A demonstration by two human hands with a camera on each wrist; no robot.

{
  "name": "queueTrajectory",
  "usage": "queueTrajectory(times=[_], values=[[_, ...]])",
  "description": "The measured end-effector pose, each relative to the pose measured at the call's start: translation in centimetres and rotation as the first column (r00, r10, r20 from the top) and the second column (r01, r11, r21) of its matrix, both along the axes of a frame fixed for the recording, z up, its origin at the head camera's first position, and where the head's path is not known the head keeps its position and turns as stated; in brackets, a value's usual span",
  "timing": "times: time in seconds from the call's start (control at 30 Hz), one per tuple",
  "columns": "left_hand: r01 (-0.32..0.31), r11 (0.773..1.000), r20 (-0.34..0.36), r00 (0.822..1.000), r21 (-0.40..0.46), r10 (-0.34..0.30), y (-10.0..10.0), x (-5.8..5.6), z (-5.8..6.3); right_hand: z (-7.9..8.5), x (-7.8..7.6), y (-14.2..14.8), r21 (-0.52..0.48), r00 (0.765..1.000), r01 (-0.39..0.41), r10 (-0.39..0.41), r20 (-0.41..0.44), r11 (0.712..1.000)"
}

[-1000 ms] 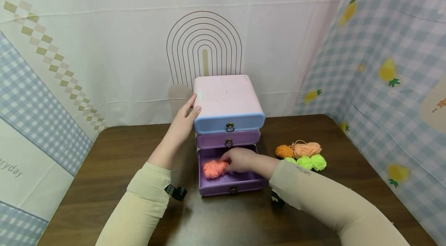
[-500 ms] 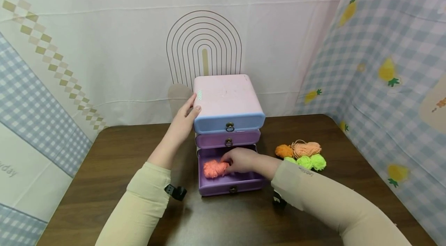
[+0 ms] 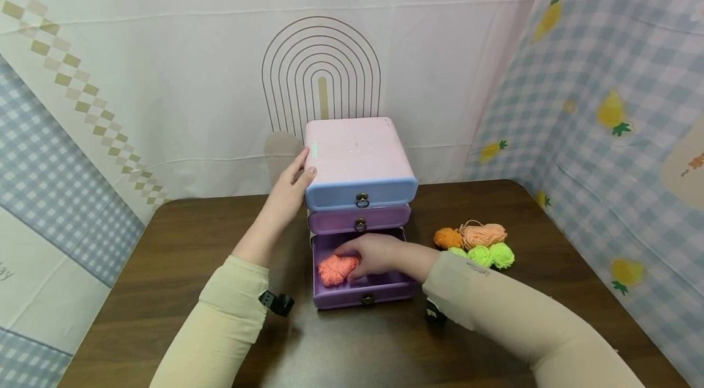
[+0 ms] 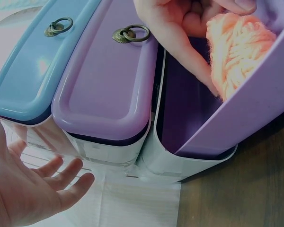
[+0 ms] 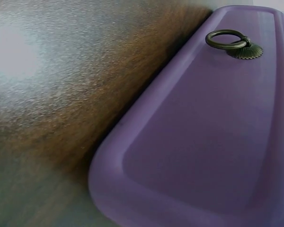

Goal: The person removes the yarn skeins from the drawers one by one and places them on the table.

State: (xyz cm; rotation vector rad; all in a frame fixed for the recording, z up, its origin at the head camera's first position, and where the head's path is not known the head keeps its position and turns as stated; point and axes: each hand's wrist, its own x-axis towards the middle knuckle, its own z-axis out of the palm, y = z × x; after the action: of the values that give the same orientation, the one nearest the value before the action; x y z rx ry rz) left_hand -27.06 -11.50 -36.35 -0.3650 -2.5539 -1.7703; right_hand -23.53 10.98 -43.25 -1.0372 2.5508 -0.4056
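Observation:
A small chest of drawers with a pink top [image 3: 357, 146] stands at the back of the table, its bottom purple drawer [image 3: 365, 297] pulled out. Inside that drawer, at its left, lies a coral yarn ball [image 3: 337, 270]. My right hand [image 3: 374, 253] reaches into the drawer and holds the ball from the right; the left wrist view shows its finger and thumb on two sides of the yarn ball [image 4: 239, 52]. With fingers extended, my left hand [image 3: 288, 189] rests on the chest's upper left edge. The right hand is out of sight in the right wrist view.
Above the pulled-out drawer, a blue drawer [image 3: 360, 194] and a purple drawer [image 3: 359, 219] are closed. On the table's right lie an orange yarn ball [image 3: 448, 237], a peach skein [image 3: 484, 235] and several lime green balls [image 3: 501, 255]. A curtain [image 3: 192, 82] hangs behind.
My right hand has shifted a little left and spread wider around the coral yarn ball, which has moved slightly left and turned. The left hand has stayed on the chest.

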Motion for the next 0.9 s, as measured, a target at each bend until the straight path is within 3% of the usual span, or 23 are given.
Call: queueTrajectory(times=[0.27,0.9], values=[[-0.003,1.000,-0.002,1.000,-0.004,0.003,-0.03,0.05,-0.04,-0.24,0.17,-0.48,0.033,0.999,-0.011,0.012,-0.033,0.999],[-0.008,1.000,-0.001,1.000,-0.027,0.008,-0.04,0.12,0.17,-0.80,0.10,0.07,-0.044,0.999,-0.050,0.049,-0.023,0.998]])
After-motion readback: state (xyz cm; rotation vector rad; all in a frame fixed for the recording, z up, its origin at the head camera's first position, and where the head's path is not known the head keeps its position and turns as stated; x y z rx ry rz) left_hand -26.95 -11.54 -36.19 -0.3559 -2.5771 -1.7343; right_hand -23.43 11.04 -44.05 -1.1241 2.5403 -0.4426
